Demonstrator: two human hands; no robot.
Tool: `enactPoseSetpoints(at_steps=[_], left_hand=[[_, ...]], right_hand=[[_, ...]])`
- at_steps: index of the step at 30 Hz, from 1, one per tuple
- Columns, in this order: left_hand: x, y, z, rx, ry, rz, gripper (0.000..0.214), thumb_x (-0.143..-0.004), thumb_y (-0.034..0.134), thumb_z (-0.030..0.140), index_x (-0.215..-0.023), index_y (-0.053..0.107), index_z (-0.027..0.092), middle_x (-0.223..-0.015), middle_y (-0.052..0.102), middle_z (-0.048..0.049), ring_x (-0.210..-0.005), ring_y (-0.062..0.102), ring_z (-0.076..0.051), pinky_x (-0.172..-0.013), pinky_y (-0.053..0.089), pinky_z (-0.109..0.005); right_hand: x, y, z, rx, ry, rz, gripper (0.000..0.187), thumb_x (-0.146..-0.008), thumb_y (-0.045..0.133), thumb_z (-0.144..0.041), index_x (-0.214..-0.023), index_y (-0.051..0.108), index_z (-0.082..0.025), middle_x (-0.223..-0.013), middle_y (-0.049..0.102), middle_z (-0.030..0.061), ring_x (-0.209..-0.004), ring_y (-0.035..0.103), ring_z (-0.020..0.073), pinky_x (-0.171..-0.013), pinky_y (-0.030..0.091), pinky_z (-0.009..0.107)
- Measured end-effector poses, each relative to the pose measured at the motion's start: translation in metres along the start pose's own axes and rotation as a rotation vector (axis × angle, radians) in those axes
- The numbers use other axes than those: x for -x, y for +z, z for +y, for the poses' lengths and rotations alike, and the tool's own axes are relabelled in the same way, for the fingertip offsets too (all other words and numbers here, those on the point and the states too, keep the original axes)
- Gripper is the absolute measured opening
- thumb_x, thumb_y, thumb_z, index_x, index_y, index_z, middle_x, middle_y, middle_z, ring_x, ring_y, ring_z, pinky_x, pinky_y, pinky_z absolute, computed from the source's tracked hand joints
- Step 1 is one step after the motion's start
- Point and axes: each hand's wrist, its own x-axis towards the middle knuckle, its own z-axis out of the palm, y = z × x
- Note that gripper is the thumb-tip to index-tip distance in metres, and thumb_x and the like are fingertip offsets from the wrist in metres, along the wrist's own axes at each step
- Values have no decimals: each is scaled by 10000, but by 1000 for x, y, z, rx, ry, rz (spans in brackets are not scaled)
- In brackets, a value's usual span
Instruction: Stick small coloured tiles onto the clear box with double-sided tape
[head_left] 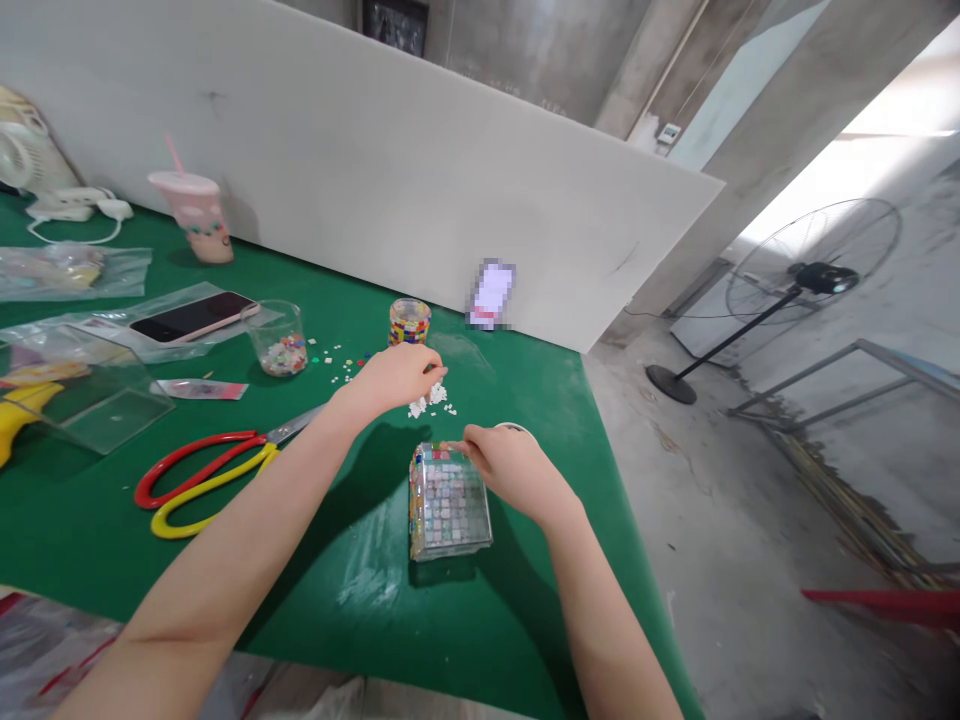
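My left hand (397, 378) reaches over a small heap of white mosaic tiles (429, 402), its fingers pinched together; whatever is between the fingertips is too small to make out. My right hand (514, 470) is closed at the upper right edge of a clear box (454, 510), with fingers lying along its top rim. Pale square tiles in rows show through the box, and coloured tiles cover its left side. Behind my left hand stands a round jar (409, 318) banded with coloured tiles. A white round rim (519, 430) is partly hidden behind my right hand.
Red-and-yellow-handled scissors (214, 480) lie left of my left arm. Beyond them are a plastic cup of tiles (281, 350), a phone (196, 318), a clear panel piece (97, 390) and a pink drink cup (196, 215). A white board (360, 170) borders the green table (337, 600).
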Motion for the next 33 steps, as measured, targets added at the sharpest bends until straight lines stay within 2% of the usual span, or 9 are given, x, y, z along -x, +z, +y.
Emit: enactPoseSetpoints(at_steps=[4, 13, 16, 20, 24, 27, 30, 33], left_hand=[[1, -2, -1, 6, -8, 3, 293, -897, 424, 330, -810, 659, 179, -782, 748, -54, -739, 678, -215, -617, 439, -268], [3, -1, 3, 16, 7, -5, 285, -894, 423, 298, -800, 664, 177, -780, 755, -50, -760, 678, -204, -608, 423, -254], [3, -1, 2, 30, 14, -8, 289, -899, 425, 308, -799, 661, 175, -770, 754, -52, -746, 673, -198, -601, 414, -253], [7, -7, 2, 58, 44, -12, 307, -916, 416, 332, -810, 650, 163, -774, 741, -64, -723, 658, -194, -616, 417, -267], [26, -11, 11, 106, 152, -78, 373, -953, 397, 451, -786, 601, 186, -690, 685, -6, -627, 613, -152, -582, 407, -247], [45, -2, 18, 17, 289, -72, 374, -935, 450, 532, -847, 571, 189, -697, 630, 10, -571, 557, -146, -504, 367, -247], [55, 16, 20, -170, 493, 51, 281, -955, 489, 422, -952, 583, 157, -877, 627, -43, -690, 585, -172, -583, 418, -267], [53, 29, 20, -234, 583, 99, 186, -978, 461, 269, -931, 595, 149, -874, 609, -52, -752, 586, -183, -648, 427, -281]], right_hand=[[2, 0, 0, -7, -13, -12, 330, -1032, 346, -310, -845, 582, -176, -738, 691, 40, -638, 616, 170, -528, 275, 269], [-1, -2, -20, -18, 46, -22, 226, -1000, 402, -190, -907, 605, -154, -887, 734, 112, -753, 686, 236, -553, 293, 289], [1, -1, -18, -69, 43, -13, 219, -997, 400, -187, -880, 578, -137, -806, 703, 123, -698, 659, 241, -534, 250, 298], [3, 5, -8, -233, 19, 29, 213, -1002, 380, -211, -830, 501, -176, -682, 608, 44, -594, 558, 187, -526, 221, 293], [6, 13, 6, -491, 19, 116, 274, -1032, 273, -299, -803, 403, -223, -648, 496, -26, -588, 493, 146, -554, 304, 261], [9, 14, 14, -689, 0, 149, 344, -1035, 212, -370, -754, 355, -233, -627, 446, -47, -557, 453, 121, -561, 364, 242], [13, 12, 16, -842, -27, 160, 390, -1028, 207, -429, -726, 356, -231, -615, 421, -51, -544, 433, 108, -548, 392, 227], [15, 8, 13, -933, -35, 177, 420, -1018, 214, -473, -728, 393, -228, -604, 420, -49, -529, 431, 107, -523, 397, 223]])
